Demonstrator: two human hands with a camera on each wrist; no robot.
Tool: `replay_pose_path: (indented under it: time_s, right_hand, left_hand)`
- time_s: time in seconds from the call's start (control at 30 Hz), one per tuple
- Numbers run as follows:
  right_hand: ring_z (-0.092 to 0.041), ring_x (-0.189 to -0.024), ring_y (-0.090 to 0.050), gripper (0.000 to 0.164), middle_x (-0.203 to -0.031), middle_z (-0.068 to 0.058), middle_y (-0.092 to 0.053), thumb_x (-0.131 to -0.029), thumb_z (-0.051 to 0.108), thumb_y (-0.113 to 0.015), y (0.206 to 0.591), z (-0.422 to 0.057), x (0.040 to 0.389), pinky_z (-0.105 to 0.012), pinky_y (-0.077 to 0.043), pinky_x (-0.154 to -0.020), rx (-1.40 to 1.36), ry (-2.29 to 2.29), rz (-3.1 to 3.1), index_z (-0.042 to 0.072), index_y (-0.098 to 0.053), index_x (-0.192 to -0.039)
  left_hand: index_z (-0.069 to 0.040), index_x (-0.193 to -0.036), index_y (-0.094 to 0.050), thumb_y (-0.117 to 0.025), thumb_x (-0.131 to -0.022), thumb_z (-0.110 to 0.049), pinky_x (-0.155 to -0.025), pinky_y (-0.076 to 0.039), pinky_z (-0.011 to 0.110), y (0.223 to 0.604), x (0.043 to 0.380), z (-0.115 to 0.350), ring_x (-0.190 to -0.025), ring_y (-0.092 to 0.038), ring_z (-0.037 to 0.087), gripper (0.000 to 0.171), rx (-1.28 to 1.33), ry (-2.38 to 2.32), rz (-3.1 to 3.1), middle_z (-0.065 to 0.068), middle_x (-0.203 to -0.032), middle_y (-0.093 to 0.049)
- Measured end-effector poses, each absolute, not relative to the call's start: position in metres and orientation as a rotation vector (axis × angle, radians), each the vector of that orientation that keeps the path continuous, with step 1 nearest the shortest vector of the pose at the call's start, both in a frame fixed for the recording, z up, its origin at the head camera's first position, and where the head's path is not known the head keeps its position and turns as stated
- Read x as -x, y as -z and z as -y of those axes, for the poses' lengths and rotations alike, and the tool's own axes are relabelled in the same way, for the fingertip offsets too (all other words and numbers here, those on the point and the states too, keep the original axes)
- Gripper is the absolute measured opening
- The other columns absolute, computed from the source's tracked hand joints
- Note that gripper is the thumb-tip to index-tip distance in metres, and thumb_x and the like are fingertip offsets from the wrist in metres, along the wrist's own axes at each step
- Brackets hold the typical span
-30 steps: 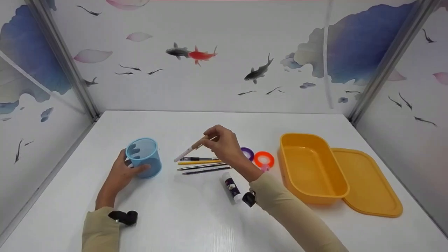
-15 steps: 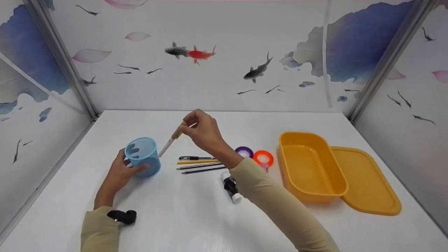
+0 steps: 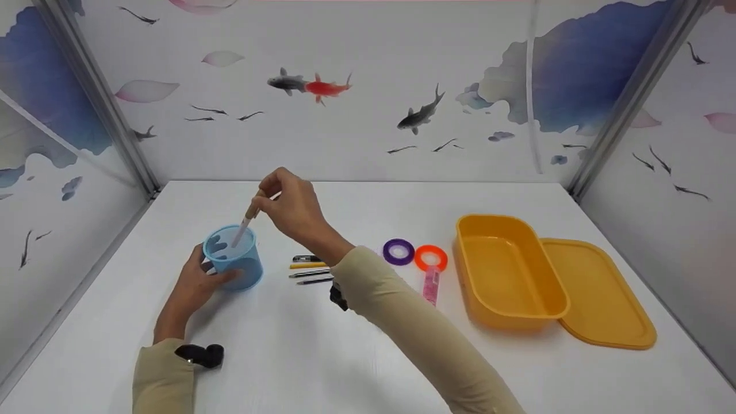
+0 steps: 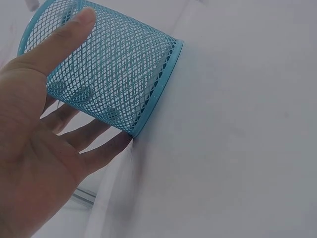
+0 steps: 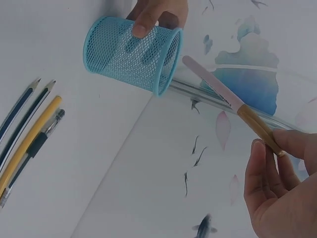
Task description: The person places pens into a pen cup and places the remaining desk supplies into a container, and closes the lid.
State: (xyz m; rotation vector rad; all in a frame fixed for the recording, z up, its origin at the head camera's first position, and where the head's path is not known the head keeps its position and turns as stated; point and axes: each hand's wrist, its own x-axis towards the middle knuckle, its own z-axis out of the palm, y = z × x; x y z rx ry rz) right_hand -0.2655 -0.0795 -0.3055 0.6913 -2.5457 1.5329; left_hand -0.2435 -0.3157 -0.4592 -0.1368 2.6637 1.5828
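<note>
My left hand (image 3: 192,287) grips a light blue mesh pen holder (image 3: 251,265), which stands upright at the left of the table. In the left wrist view the thumb lies across the mesh (image 4: 109,64) and the fingers wrap its other side. My right hand (image 3: 293,207) pinches a marker (image 5: 213,84) by its gold-brown end. The marker slants down, its whitish end at the holder's mouth; the right wrist view has that end close to the rim. Right of the holder lie a black pen (image 5: 37,146), a yellow pencil-like stick (image 5: 34,136) and two dark striped pencils (image 5: 27,119), partly covered by my right arm.
A purple tape ring (image 3: 386,252), an orange tape ring (image 3: 418,261) and a pink tube (image 3: 430,286) lie mid-right. Farther right stands a yellow box (image 3: 468,287), with its lid (image 3: 609,299) beside and partly under it. Printed walls enclose the table's back and sides.
My right hand has carried the marker leftward, from above the pencils to the pen holder's mouth. The right sleeve now covers the glue stick. My left hand and the holder stay put.
</note>
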Motion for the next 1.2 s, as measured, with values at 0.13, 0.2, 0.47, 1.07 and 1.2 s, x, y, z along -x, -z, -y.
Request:
replay_pose_path:
  time_s: [0.13, 0.2, 0.47, 1.07, 1.2]
  right_hand:
    - [-0.005, -0.087, -0.064, 0.016, -0.098, 0.0, -0.07, -0.096, 0.017, -0.068, 0.315, 0.089, 0.268, -0.011, -0.053, -0.073, -0.67, -1.496, 2.572, 0.012, -0.063, -0.111]
    - [-0.005, -0.087, -0.063, 0.015, -0.098, 0.001, -0.07, -0.096, 0.018, -0.068, 0.322, 0.093, 0.27, -0.011, -0.053, -0.072, -0.654, -1.482, 2.585, 0.013, -0.063, -0.11]
    - [-0.005, -0.087, -0.062, 0.015, -0.1, 0.001, -0.071, -0.096, 0.019, -0.068, 0.349, 0.102, 0.276, -0.013, -0.051, -0.071, -0.624, -1.458, 2.588, 0.014, -0.064, -0.109]
    - [-0.003, -0.083, -0.062, 0.014, -0.102, 0.004, -0.07, -0.096, 0.02, -0.068, 0.385, 0.118, 0.274, -0.013, -0.054, -0.076, -0.568, -1.534, 2.634, 0.016, -0.067, -0.11]
    - [-0.003, -0.086, -0.063, 0.015, -0.104, 0.005, -0.071, -0.097, 0.02, -0.067, 0.39, 0.119, 0.272, -0.013, -0.055, -0.078, -0.602, -1.487, 2.69, 0.017, -0.068, -0.111]
  left_hand:
    - [-0.008, -0.161, -0.002, -0.08, -0.084, -0.044, -0.12, -0.027, 0.066, 0.459, 0.244, 0.316, -0.152, -0.017, 0.049, 0.115, 0.136, -1.578, -2.666, 0.022, -0.168, -0.011]
    - [-0.008, -0.161, -0.002, -0.079, -0.084, -0.045, -0.12, -0.027, 0.065, 0.459, 0.243, 0.316, -0.152, -0.018, 0.05, 0.115, 0.131, -1.571, -2.673, 0.022, -0.168, -0.011]
    - [-0.008, -0.161, -0.003, -0.079, -0.084, -0.047, -0.119, -0.028, 0.066, 0.458, 0.242, 0.316, -0.152, -0.018, 0.05, 0.115, 0.123, -1.552, -2.699, 0.023, -0.167, -0.013]
    - [-0.007, -0.16, -0.005, -0.078, -0.085, -0.045, -0.118, -0.032, 0.063, 0.46, 0.244, 0.316, -0.151, -0.022, 0.049, 0.112, 0.116, -1.563, -2.698, 0.023, -0.166, -0.016]
    - [-0.006, -0.16, -0.006, -0.078, -0.086, -0.043, -0.118, -0.033, 0.062, 0.46, 0.243, 0.318, -0.151, -0.023, 0.049, 0.11, 0.097, -1.56, -2.711, 0.024, -0.165, -0.018]
